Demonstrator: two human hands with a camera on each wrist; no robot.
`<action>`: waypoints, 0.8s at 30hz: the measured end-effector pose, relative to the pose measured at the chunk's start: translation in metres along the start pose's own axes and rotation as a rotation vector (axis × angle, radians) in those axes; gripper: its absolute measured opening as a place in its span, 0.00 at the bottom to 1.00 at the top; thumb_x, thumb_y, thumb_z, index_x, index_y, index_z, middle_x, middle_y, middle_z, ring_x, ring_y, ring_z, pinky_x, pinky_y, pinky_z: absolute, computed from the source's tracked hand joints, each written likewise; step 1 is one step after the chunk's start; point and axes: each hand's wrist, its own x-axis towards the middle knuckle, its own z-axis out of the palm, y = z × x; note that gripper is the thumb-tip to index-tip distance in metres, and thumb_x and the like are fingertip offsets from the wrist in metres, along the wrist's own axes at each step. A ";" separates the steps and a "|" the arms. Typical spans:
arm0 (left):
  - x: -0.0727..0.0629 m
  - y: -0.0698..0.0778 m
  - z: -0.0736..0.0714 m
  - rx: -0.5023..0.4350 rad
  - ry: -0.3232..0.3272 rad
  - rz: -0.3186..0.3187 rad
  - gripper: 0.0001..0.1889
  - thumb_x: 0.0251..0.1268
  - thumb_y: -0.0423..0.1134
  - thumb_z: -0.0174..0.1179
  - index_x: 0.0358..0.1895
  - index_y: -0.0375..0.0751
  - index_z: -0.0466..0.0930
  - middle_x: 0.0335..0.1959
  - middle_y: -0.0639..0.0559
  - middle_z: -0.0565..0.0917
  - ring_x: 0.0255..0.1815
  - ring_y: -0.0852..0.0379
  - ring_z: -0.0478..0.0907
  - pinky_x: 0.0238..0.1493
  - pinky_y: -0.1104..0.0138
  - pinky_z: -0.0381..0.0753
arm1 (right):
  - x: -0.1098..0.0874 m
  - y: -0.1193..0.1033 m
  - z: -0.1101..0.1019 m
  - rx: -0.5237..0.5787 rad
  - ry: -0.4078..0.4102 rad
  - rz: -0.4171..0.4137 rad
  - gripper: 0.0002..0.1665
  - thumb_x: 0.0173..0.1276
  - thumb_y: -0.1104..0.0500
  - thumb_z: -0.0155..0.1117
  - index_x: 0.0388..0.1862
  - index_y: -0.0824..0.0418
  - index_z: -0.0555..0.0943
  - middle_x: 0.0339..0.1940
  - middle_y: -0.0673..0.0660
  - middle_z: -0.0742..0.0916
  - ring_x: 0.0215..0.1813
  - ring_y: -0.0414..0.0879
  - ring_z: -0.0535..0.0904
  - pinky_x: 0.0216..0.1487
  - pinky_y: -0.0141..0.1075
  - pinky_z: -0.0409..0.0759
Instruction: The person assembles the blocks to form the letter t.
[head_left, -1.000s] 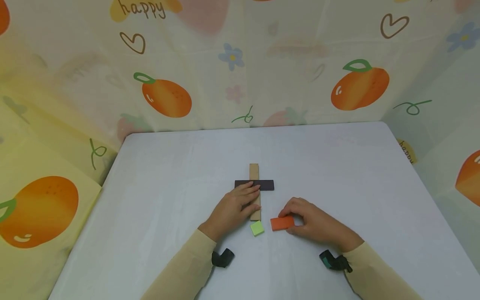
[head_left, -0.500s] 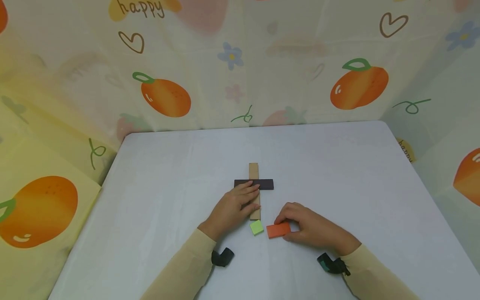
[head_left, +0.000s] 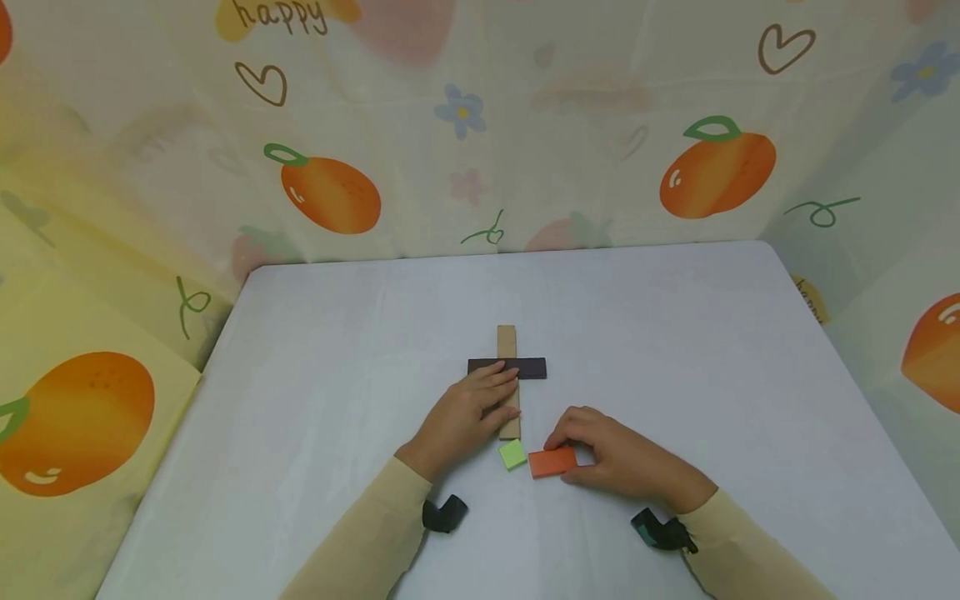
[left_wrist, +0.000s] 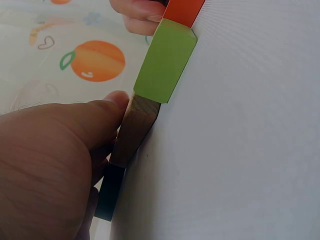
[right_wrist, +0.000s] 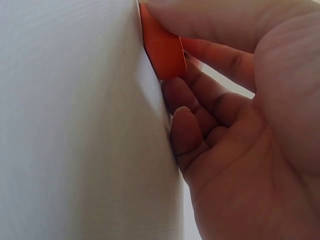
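My left hand (head_left: 467,414) rests with extended fingers on a dark flat block (head_left: 533,367) and a tan wooden strip (head_left: 507,340), which together form a cross on the table. Its thumb lies along the strip, covering part of it. Just below the strip's near end sits a small lime-green block (head_left: 513,455), turned slightly askew. Between thumb and fingers, my right hand (head_left: 626,458) pinches an orange rectangular block (head_left: 551,463) flat on the table, close to the green block's right side. The right wrist view shows the orange block (right_wrist: 165,52) low against the tabletop.
The white table (head_left: 337,350) has rounded far corners and is backed by a cloth (head_left: 570,175) printed with oranges, hearts and flowers. A black device is strapped at each wrist, near the cuffs of the beige sleeves (head_left: 367,525).
My right hand has slid the orange block to the left and toward me, nearer the green block. The left hand, the cross and the green block stay in place.
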 end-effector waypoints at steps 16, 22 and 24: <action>0.001 -0.001 -0.001 0.005 0.000 0.010 0.26 0.77 0.43 0.72 0.71 0.34 0.82 0.75 0.48 0.78 0.82 0.50 0.67 0.79 0.59 0.67 | 0.002 -0.001 0.001 0.009 -0.010 0.012 0.18 0.72 0.62 0.80 0.57 0.50 0.88 0.55 0.41 0.85 0.58 0.41 0.79 0.64 0.42 0.81; 0.001 -0.002 0.000 0.002 0.005 0.014 0.26 0.77 0.44 0.73 0.71 0.34 0.83 0.75 0.48 0.79 0.81 0.50 0.68 0.79 0.58 0.67 | 0.001 0.000 0.000 0.069 0.027 0.041 0.18 0.74 0.55 0.80 0.60 0.52 0.87 0.56 0.43 0.85 0.56 0.42 0.80 0.61 0.40 0.83; 0.001 -0.002 0.001 0.003 0.006 0.018 0.26 0.77 0.43 0.72 0.71 0.34 0.83 0.75 0.48 0.79 0.81 0.50 0.68 0.79 0.58 0.67 | 0.001 0.000 -0.001 0.080 0.055 0.041 0.18 0.76 0.53 0.78 0.61 0.53 0.86 0.55 0.45 0.85 0.54 0.43 0.80 0.57 0.39 0.83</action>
